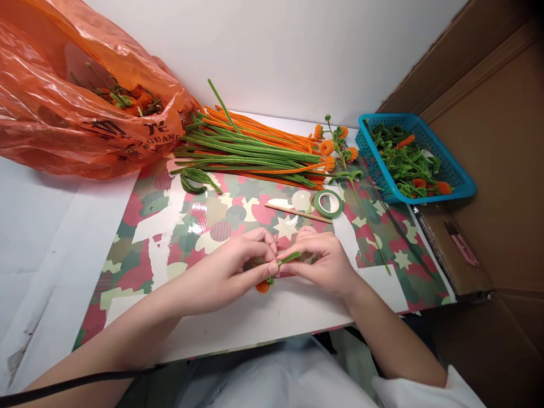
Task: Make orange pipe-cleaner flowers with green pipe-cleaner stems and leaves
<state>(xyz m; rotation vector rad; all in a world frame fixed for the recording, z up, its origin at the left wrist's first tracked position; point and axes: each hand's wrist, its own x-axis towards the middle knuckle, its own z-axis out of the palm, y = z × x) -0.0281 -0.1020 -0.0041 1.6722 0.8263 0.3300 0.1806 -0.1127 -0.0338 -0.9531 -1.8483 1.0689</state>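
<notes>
Both hands meet low over the near middle of the patterned table covering. Between the fingertips of my left hand (pixel 246 263) is a small orange pipe-cleaner flower (pixel 262 287), its orange head hanging below my thumb. My right hand (pixel 327 260) pinches a green pipe-cleaner piece (pixel 290 258) at the flower's green base; the free end points right. My fingers partly hide the join. Just beyond the hands lie a thin wooden stick (pixel 297 213) and a roll of green floral tape (pixel 328 204).
Orange (pixel 263 126) and green pipe cleaners (pixel 255 147) lie bundled at the back. A finished flower stem (pixel 361 209) lies to their right. A blue basket (pixel 437 199) of green pieces stands back right. An orange plastic bag (pixel 55 147) fills the back left. Cardboard (pixel 480 124) walls the right side.
</notes>
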